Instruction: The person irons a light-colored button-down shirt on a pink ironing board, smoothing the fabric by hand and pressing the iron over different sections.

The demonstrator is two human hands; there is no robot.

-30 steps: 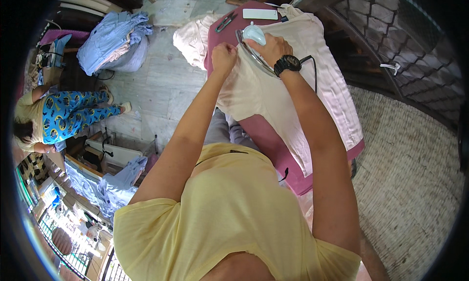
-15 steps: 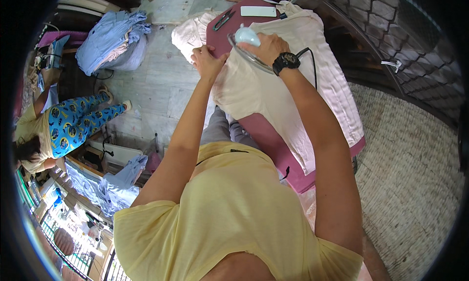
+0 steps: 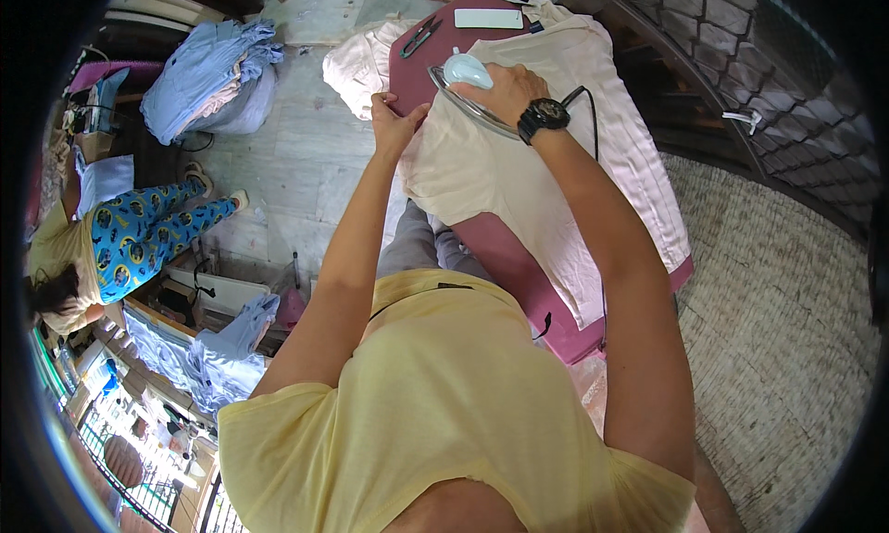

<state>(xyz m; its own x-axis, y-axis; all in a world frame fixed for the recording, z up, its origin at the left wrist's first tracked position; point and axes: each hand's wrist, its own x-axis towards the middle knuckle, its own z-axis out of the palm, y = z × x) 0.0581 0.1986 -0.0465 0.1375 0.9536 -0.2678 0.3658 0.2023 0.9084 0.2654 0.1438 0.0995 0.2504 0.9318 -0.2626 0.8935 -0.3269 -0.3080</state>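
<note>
My right hand, with a black watch on the wrist, is wrapped round the handle of a light-blue and silver iron. The iron rests at the upper left edge of a cream garment spread over a maroon ironing board. Beside it, my left hand is at the board's left edge, thumb and fingers apart, the thumb against the garment's edge. Its other fingertips are partly hidden.
Thread snips and a white rectangular piece lie at the board's far end. Bunched pale cloth hangs beyond its left side. A black cord trails from the iron. Another person stands left, near piled blue clothes. A metal grille is at right.
The iron and my right hand have barely shifted. My left fingers have drawn slightly apart. At left, the other person has moved a pale cloth.
</note>
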